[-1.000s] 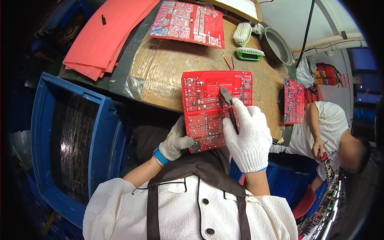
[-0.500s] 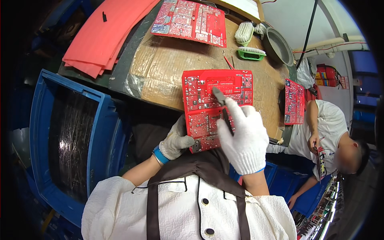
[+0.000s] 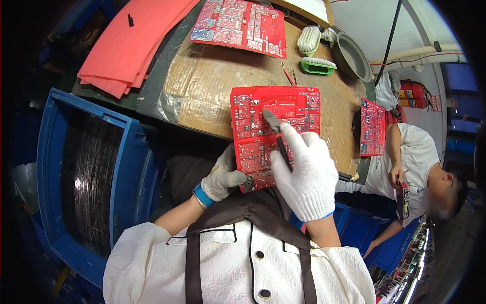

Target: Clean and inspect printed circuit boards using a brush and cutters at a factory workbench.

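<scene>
A red circuit board (image 3: 253,147) is tilted up in front of me, its soldered side facing me. My left hand (image 3: 223,177), in a whitish glove, grips its lower left edge, thumb on top and the other fingers hidden beneath. In my gloved right hand (image 3: 306,172) is a small hand tool (image 3: 272,120) with a grey metal head and a dark handle; it resembles cutting pliers. The tool's tip rests on or just above the board's upper middle; contact cannot be made out. Part of the handle is covered by my fingers.
Another red board (image 3: 240,25) lies at the back of the cardboard-covered table (image 3: 187,96); a third (image 3: 372,129) stands at its right edge. Brushes (image 3: 318,66) and a grey basin (image 3: 353,58) sit back right. Pink foam sheets (image 3: 134,45) and a blue crate (image 3: 119,177) are left. A co-worker (image 3: 415,157) is right.
My right hand and the tool have shifted slightly left, moving the tip a little up and left across the board. My left hand keeps its hold.
</scene>
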`<action>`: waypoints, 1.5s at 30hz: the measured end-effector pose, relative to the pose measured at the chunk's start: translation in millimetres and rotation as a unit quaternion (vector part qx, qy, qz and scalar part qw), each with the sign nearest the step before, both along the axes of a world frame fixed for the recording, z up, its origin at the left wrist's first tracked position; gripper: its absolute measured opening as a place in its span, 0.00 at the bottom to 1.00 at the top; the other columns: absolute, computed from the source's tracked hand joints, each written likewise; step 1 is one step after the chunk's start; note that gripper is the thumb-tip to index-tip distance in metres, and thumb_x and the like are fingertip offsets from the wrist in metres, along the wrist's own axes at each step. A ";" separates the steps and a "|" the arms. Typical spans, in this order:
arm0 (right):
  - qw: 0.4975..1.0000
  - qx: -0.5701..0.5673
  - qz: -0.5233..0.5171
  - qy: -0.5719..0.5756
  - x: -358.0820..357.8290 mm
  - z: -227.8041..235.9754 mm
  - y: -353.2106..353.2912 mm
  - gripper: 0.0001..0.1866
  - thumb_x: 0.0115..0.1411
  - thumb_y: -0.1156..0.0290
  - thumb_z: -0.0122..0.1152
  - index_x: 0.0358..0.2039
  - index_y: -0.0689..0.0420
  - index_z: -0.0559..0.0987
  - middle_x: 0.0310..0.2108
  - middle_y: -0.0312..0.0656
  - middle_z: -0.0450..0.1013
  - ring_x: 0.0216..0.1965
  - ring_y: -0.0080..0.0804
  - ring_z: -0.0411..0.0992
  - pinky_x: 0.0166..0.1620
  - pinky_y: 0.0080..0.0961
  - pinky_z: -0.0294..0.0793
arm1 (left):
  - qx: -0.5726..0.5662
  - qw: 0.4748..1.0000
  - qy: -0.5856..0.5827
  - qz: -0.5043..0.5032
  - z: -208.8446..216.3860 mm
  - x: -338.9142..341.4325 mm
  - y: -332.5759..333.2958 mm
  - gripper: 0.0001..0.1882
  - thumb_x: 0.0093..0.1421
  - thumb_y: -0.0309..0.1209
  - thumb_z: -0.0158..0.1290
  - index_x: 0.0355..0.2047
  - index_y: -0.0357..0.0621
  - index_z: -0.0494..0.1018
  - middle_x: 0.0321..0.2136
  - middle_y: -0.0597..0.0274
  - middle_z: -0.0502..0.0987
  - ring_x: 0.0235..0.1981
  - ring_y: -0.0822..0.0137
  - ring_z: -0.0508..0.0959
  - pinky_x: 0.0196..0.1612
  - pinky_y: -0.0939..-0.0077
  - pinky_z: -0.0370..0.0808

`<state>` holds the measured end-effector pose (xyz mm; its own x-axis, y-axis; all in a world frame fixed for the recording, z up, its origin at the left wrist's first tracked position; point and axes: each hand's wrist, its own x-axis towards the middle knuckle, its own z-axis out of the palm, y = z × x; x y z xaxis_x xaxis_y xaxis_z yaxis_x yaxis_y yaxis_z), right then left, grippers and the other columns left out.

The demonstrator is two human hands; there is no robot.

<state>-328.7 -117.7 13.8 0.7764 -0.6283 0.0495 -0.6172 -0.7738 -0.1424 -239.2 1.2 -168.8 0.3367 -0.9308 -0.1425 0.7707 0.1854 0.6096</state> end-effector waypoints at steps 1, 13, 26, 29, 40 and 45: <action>1.000 0.005 0.012 0.005 0.8 -1.2 0.6 0.26 0.57 0.65 0.70 0.58 0.48 0.79 0.41 0.44 0.75 0.45 0.46 0.76 0.46 0.41 0.77 | -0.001 1.000 0.001 -0.003 2.6 0.3 -0.8 0.60 0.44 0.51 0.77 0.69 0.35 0.57 0.61 0.54 0.72 0.62 0.63 0.74 0.65 0.62 0.72; 1.000 -0.019 -0.019 0.003 -4.0 1.7 -2.0 0.27 0.57 0.64 0.71 0.58 0.50 0.79 0.40 0.45 0.74 0.42 0.46 0.76 0.44 0.41 0.77 | 0.016 1.000 -0.013 -0.005 -1.3 0.8 0.1 0.58 0.45 0.49 0.76 0.68 0.36 0.59 0.61 0.54 0.73 0.61 0.63 0.75 0.64 0.62 0.73; 0.999 -0.034 -0.031 0.007 -10.3 -1.6 -11.4 0.26 0.57 0.64 0.70 0.58 0.51 0.79 0.41 0.46 0.75 0.43 0.46 0.76 0.45 0.41 0.78 | 0.015 1.000 -0.018 -0.009 -2.1 -0.4 0.0 0.57 0.45 0.48 0.75 0.69 0.38 0.58 0.61 0.56 0.74 0.60 0.63 0.76 0.64 0.62 0.73; 0.999 -0.027 -0.022 0.007 -11.7 -1.4 -12.2 0.26 0.57 0.64 0.71 0.57 0.52 0.80 0.40 0.46 0.75 0.43 0.46 0.77 0.45 0.41 0.78 | 0.012 1.000 -0.027 -0.002 -3.9 -1.5 0.9 0.57 0.45 0.48 0.75 0.69 0.38 0.59 0.61 0.55 0.74 0.61 0.63 0.76 0.65 0.61 0.73; 0.999 -0.016 -0.038 -0.011 -9.5 -7.5 -8.9 0.26 0.57 0.64 0.70 0.57 0.50 0.79 0.40 0.45 0.75 0.44 0.46 0.77 0.45 0.41 0.77 | 0.041 0.999 -0.036 -0.003 -1.7 1.1 2.0 0.56 0.45 0.46 0.75 0.69 0.38 0.59 0.61 0.55 0.74 0.60 0.63 0.76 0.65 0.61 0.73; 1.000 -0.007 -0.025 -0.012 -10.2 -3.6 -9.2 0.26 0.57 0.64 0.70 0.57 0.50 0.80 0.40 0.45 0.75 0.43 0.46 0.77 0.44 0.41 0.77 | 0.031 0.999 -0.023 -0.008 3.2 0.9 1.9 0.55 0.45 0.45 0.75 0.68 0.38 0.60 0.60 0.55 0.74 0.60 0.63 0.76 0.65 0.61 0.73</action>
